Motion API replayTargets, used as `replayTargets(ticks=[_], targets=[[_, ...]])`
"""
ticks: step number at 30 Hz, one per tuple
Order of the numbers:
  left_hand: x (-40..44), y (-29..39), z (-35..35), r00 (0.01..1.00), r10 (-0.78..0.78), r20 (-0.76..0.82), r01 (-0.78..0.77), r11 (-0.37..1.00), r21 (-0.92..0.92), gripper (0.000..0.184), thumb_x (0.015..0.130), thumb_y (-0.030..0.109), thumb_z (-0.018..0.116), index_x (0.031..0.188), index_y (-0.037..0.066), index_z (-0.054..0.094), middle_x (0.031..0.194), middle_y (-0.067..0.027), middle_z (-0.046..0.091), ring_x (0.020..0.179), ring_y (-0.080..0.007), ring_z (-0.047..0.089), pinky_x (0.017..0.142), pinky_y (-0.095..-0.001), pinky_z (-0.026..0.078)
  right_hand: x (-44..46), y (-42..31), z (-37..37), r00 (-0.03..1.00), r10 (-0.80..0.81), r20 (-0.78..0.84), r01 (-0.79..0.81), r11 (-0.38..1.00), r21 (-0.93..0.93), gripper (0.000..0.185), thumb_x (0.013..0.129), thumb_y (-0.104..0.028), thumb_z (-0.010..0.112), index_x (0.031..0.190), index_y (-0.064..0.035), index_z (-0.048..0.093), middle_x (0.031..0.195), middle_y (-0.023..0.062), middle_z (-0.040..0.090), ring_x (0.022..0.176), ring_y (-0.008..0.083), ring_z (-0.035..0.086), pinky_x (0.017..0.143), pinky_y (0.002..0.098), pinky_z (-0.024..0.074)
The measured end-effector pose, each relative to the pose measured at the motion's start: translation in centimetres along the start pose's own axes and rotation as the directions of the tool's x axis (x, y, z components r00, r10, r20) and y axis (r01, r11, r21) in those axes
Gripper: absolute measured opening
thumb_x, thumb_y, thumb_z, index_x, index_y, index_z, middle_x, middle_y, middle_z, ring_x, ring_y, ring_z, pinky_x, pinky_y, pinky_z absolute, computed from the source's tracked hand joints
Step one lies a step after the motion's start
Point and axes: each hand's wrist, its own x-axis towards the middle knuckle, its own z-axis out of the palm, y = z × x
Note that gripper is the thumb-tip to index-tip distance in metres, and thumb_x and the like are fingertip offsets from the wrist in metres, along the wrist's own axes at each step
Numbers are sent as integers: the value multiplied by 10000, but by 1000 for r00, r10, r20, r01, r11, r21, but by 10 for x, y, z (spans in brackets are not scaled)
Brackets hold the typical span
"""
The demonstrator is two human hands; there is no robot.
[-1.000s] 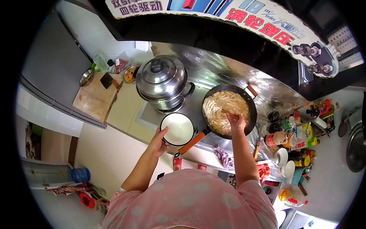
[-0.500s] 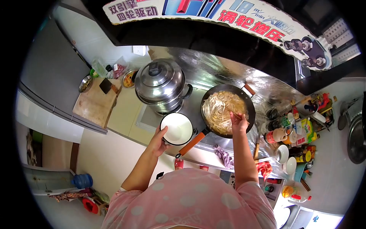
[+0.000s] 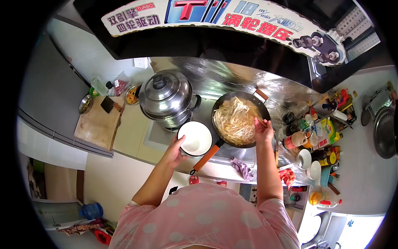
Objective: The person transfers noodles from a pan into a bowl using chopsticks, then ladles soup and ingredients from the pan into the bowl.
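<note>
My left hand [image 3: 174, 152] grips a white bowl [image 3: 195, 139] with a dark rim, thumb over its edge. The bowl is tilted toward me and holds nothing I can see. It is just left of the wok [image 3: 264, 108], above the wok's orange handle [image 3: 207, 157]. Pale noodles [image 3: 237, 121] lie in brownish broth inside the wok. Over the wok's right side, my right hand [image 3: 263, 130] is closed on thin brown chopsticks [image 3: 258, 119], whose tips are hard to make out among the noodles.
A steel steamer pot [image 3: 166, 97] stands left of the wok. Farther left is a cutting board [image 3: 97, 124] with a cleaver [image 3: 107, 104]. Sauce bottles [image 3: 295, 140] and small white bowls [image 3: 314, 170] crowd the right side. A purple cloth [image 3: 241, 169] lies at the counter edge, below the range hood [image 3: 199, 45].
My right hand has shifted toward the wok's right rim, and the noodles now look heaped higher. The bowl has come slightly closer to the wok. The whole view has turned a little.
</note>
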Motion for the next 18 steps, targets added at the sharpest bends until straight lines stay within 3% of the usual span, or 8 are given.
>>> replayTargets(ticks=[2, 6, 12, 18], targets=[[0, 3, 5, 1000, 14, 3, -14, 1000, 21, 623, 846, 353, 576, 1353, 216, 241, 1349, -80, 327, 1198, -282, 402, 863, -544, 422, -11, -11, 13, 1000, -1, -7, 1, 1000, 8, 396, 965, -269, 334, 750, 12, 511, 785, 186, 597, 851, 400, 603, 811, 466, 521], [10, 7, 10, 1000, 25, 14, -26, 996, 83, 653, 829, 375, 598, 1351, 225, 234, 1349, -72, 325, 1207, -282, 382, 848, -564, 411, -17, -34, 22, 993, -58, 98, 59, 998, -9, 394, 967, -305, 312, 778, -13, 499, 897, 281, 589, 903, 438, 584, 797, 457, 519], [34, 14, 28, 999, 40, 20, -43, 982, 182, 814, 769, 431, 664, 1382, 245, 161, 1382, -77, 284, 1241, -283, 331, 873, -590, 363, -42, -70, 52, 981, -140, 134, 141, 990, 1, 385, 968, -291, 312, 771, -19, 500, 886, 284, 601, 892, 419, 601, 803, 454, 520], [62, 15, 47, 998, 53, 44, -64, 959, 275, 823, 747, 485, 667, 1367, 237, 185, 1368, -83, 296, 1233, -290, 339, 879, -587, 363, -68, -87, 56, 976, -183, 118, 189, 981, -37, 394, 968, -304, 307, 753, -29, 489, 929, 298, 591, 920, 419, 594, 806, 440, 524]])
